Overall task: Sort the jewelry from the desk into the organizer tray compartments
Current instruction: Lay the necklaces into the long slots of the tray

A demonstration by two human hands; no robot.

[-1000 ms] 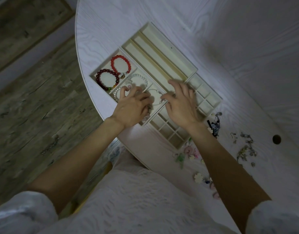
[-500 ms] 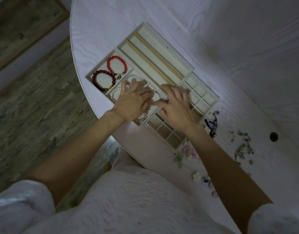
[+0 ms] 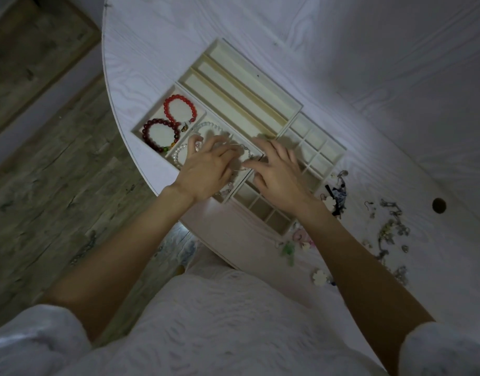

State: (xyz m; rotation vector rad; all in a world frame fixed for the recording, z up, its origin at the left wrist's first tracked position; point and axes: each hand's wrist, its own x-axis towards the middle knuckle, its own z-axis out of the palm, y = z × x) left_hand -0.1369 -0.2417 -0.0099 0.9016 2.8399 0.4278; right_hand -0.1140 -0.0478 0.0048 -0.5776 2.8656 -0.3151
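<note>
- Both hands, left (image 3: pixel 206 172) and right (image 3: pixel 276 177), over organizer tray (image 3: pixel 260 74); fingers loosely spread, fingertips on thin silver bracelet (image 3: pixel 242 156); actual pinch, I can't tell.
- I judge it light, springy, slippery: take by the clasp.

Single head view, looking steeply down and forward, close above the surface (image 3: pixel 342 63), tray (image 3: pixel 260 77) near centre, floor at left

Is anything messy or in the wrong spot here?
Yes. Loose jewelry lies scattered on the desk right of the organizer tray, not yet sorted. The tray sits askew, one corner close to the desk's curved edge. The red bracelet and dark red bracelet lie tidily in one compartment.
</note>
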